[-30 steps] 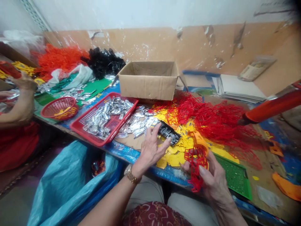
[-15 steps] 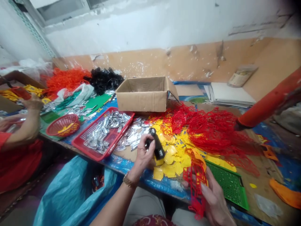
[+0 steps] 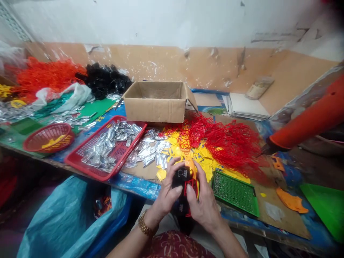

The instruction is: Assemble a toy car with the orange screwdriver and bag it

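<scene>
My left hand and my right hand meet low in the middle of the view, just off the bench edge. The left one grips a black plastic piece. The right one holds a red plastic lattice with an orange-yellow part at its top, pressed against the black piece. Fingers hide much of both. Behind the hands lie scattered yellow plastic pieces under a tangle of red plastic lattices. Loose silver pieces lie left of them.
A red plastic tray of silver pieces and a red round basket stand at left. A cardboard box is behind. A green perforated tray lies right. A blue plastic bag hangs below the bench.
My hands have come together, bringing the black piece up against the red lattice. The view has swung right, and the person at left has gone from view.
</scene>
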The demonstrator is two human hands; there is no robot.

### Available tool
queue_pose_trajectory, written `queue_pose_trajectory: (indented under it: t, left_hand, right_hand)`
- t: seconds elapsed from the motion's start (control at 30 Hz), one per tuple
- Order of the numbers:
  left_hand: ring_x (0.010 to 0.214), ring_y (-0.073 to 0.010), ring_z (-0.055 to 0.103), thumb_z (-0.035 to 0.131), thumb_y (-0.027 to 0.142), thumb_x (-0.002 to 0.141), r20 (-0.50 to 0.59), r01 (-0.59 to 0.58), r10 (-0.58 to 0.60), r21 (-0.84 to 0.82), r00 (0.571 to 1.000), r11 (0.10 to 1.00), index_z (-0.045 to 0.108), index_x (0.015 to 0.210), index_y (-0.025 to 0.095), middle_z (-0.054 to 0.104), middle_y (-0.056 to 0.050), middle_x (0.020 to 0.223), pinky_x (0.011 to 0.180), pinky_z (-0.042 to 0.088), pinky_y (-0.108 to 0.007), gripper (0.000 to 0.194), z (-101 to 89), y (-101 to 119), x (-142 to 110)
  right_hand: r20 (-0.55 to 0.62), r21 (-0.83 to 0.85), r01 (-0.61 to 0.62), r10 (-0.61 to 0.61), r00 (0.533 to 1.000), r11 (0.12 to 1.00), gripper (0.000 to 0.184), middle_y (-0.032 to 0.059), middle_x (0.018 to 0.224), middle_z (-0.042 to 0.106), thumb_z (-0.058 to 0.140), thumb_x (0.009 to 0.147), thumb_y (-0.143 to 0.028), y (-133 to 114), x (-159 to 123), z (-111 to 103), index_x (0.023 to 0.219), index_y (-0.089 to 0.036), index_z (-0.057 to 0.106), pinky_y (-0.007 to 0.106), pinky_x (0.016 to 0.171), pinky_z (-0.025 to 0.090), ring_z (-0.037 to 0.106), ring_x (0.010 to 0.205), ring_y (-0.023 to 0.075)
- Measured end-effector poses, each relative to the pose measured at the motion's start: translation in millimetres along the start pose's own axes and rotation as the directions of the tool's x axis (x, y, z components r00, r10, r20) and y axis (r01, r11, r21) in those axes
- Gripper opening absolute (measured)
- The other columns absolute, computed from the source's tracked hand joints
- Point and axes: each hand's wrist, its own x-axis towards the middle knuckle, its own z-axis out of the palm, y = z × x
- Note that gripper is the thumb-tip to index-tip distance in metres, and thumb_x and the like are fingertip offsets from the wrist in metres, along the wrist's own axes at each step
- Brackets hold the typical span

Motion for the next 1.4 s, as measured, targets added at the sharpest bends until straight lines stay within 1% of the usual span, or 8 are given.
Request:
queue_pose_trajectory:
  t: [0.13, 0.43, 0.57, 0.67, 0.77, 0.9, 1.13, 1.4]
  left_hand:
    - [0.126, -0.0271, 0.047, 0.047, 0.046, 0.092, -0.054, 0.089, -0.09, -0.022, 0.994, 0.996, 0.047, 0.132, 0.024, 0.051, -0.009, 0.135, 0.109, 0.034, -0.044, 0.046, 13.2, 4.2, -6.8]
    - [0.144, -0.0246, 0.026, 0.038, 0.033, 0.097, 0.16, 0.007, -0.074, 0.388, 0.984, 0.922, 0.024, 0.151, 0.022, 0.029, -0.013, 0.156, 0.118, 0.022, -0.046, 0.056, 24.9, 50.6, -16.8]
    - [0.14, -0.0262, 0.037, 0.043, 0.033, 0.094, 0.231, -0.064, -0.078, 0.551, 0.97, 0.832, 0.027, 0.148, 0.018, 0.037, -0.017, 0.152, 0.113, 0.034, -0.046, 0.058, 26.4, 58.1, -13.2]
    - [0.13, -0.0298, 0.049, 0.058, 0.034, 0.084, 0.163, -0.104, 0.008, 0.594, 0.987, 0.798, 0.029, 0.147, 0.015, 0.048, -0.019, 0.144, 0.107, 0.042, -0.046, 0.072, 30.4, 51.0, -8.7]
    - [0.12, -0.0326, 0.057, 0.066, 0.034, 0.072, 0.058, -0.081, 0.057, 0.593, 0.997, 0.801, 0.04, 0.139, 0.011, 0.057, -0.02, 0.133, 0.102, 0.046, -0.048, 0.076, 34.6, 41.8, -5.7]
    - [0.116, -0.0315, 0.057, 0.067, 0.033, 0.068, 0.077, -0.05, 0.006, 0.577, 0.997, 0.815, 0.043, 0.135, 0.012, 0.058, -0.018, 0.13, 0.098, 0.048, -0.048, 0.074, 37.1, 37.8, -5.1]
    - [0.13, -0.0322, 0.047, 0.063, 0.035, 0.076, 0.131, 0.032, -0.131, 0.578, 0.983, 0.815, 0.033, 0.144, 0.017, 0.047, -0.018, 0.145, 0.108, 0.038, -0.051, 0.077, 34.1, 34.1, -12.0]
    - [0.124, -0.0339, 0.053, 0.061, 0.036, 0.078, 0.109, 0.063, -0.149, 0.561, 0.983, 0.825, 0.032, 0.147, 0.016, 0.051, -0.019, 0.142, 0.103, 0.042, -0.053, 0.078, 40.7, 37.8, -15.5]
  right_hand:
    - [0.088, 0.019, 0.107, -0.108, 0.99, 0.994, 0.067, 0.008, 0.161, 0.02, 0.04, 0.095, -0.03, 7.3, -9.3, -0.1, 0.154, -0.023, 0.01, 0.047, 0.121, 0.025, 0.026, 0.147, 0.0253]
    - [0.179, 0.419, -0.161, 0.092, 0.979, 0.894, 0.06, 0.0015, 0.156, 0.034, 0.044, 0.094, -0.046, 18.3, -27.7, -16.9, 0.149, -0.026, 0.031, 0.041, 0.124, 0.017, 0.024, 0.148, 0.0208]
    - [0.065, 0.665, -0.238, 0.263, 0.963, 0.707, 0.06, 0.0041, 0.144, 0.051, 0.037, 0.092, -0.057, 16.3, -31.4, -7.6, 0.141, -0.023, 0.047, 0.042, 0.12, 0.03, 0.04, 0.14, 0.0232]
    - [0.025, 0.796, -0.247, 0.377, 0.926, 0.553, 0.066, 0.0062, 0.133, 0.061, 0.032, 0.089, -0.063, 7.2, -29.6, 3.7, 0.137, -0.022, 0.051, 0.043, 0.116, 0.038, 0.052, 0.131, 0.0247]
    - [0.02, 0.845, -0.249, 0.436, 0.899, 0.474, 0.067, 0.0066, 0.131, 0.062, 0.034, 0.087, -0.062, -1.0, -26.2, 8.1, 0.138, -0.022, 0.049, 0.045, 0.113, 0.041, 0.056, 0.125, 0.0258]
    - [0.044, 0.905, -0.238, 0.477, 0.878, 0.354, 0.06, 0.0061, 0.135, 0.06, 0.037, 0.088, -0.056, -1.8, -24.2, 5.9, 0.135, -0.021, 0.052, 0.046, 0.111, 0.043, 0.056, 0.126, 0.0259]
    - [0.009, 0.873, -0.256, 0.51, 0.86, 0.416, 0.062, 0.0069, 0.128, 0.064, 0.034, 0.089, -0.058, 2.8, -28.7, 10.9, 0.136, -0.02, 0.052, 0.045, 0.114, 0.04, 0.053, 0.13, 0.024]
    - [-0.077, 0.877, -0.174, 0.49, 0.868, 0.447, 0.057, 0.0046, 0.131, 0.063, 0.029, 0.092, -0.052, 2.7, -30.5, 13.9, 0.135, -0.022, 0.051, 0.041, 0.112, 0.042, 0.054, 0.128, 0.0216]
